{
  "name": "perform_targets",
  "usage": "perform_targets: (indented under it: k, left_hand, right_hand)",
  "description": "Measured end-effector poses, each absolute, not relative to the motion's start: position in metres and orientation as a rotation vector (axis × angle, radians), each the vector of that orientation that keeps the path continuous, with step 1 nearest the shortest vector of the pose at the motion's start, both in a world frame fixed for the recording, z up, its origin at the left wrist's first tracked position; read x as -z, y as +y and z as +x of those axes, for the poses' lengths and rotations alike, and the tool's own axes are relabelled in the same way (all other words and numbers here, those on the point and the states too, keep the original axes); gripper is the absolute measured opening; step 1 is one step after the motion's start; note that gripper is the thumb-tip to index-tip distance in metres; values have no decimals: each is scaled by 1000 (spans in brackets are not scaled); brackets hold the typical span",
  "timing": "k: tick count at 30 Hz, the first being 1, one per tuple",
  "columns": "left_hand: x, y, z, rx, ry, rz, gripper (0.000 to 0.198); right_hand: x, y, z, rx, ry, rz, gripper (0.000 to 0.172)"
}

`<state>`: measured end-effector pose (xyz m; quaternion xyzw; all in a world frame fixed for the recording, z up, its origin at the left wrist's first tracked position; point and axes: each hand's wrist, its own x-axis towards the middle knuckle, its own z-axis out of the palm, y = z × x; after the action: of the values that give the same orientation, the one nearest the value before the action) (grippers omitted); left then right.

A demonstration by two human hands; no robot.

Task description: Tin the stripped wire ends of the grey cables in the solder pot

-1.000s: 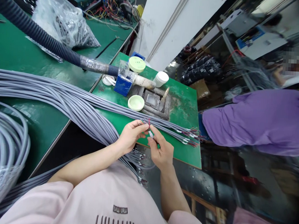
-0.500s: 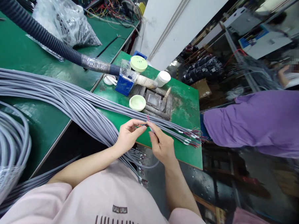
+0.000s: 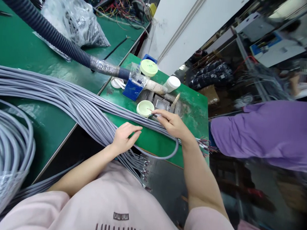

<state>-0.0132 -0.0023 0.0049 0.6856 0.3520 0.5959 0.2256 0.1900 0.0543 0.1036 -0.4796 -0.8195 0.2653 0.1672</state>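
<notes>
My right hand (image 3: 172, 123) pinches the stripped end of a grey cable (image 3: 164, 157), whose coloured wire tips (image 3: 150, 111) reach over the open pale green jar (image 3: 145, 108). The cable loops down behind that hand and back toward my lap. My left hand (image 3: 124, 136) rests on the bundle of grey cables (image 3: 75, 104) at the edge of the green bench (image 3: 157, 139), fingers loosely curled and close together. More finished cable ends (image 3: 204, 144) with coloured wires lie past my right wrist.
A ribbed dark hose (image 3: 52, 39) runs across the bench to a metal solder pot (image 3: 160, 102). A blue box (image 3: 132, 88), a lidded green jar (image 3: 148, 67) and a white jar (image 3: 172, 84) stand nearby. A person in purple (image 3: 264, 133) sits at right. Coiled cable (image 3: 6, 156) lies at left.
My right hand carried the cable end away from my left hand, up to the open green jar. My left hand let go and dropped onto the cable bundle.
</notes>
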Motion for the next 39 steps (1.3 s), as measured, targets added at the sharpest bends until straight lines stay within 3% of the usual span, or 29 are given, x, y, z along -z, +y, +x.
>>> perform_targets:
  k: [5, 21, 30, 39]
  left_hand:
    - [3, -2, -11, -1589, 976, 1985, 12]
    - [3, -2, -11, -1561, 999, 2041, 11]
    - [2, -1, -12, -1579, 999, 2034, 10]
    - [-3, -1, -13, -1543, 1020, 2035, 12]
  right_hand:
    - [-97, 84, 190, -893, -2425, -1325, 32]
    - [-89, 108, 184, -875, -2626, -1421, 31]
    - [-119, 104, 220, -1251, -1883, -1684, 32]
    - [-102, 131, 252, -1383, -1478, -1861, 24]
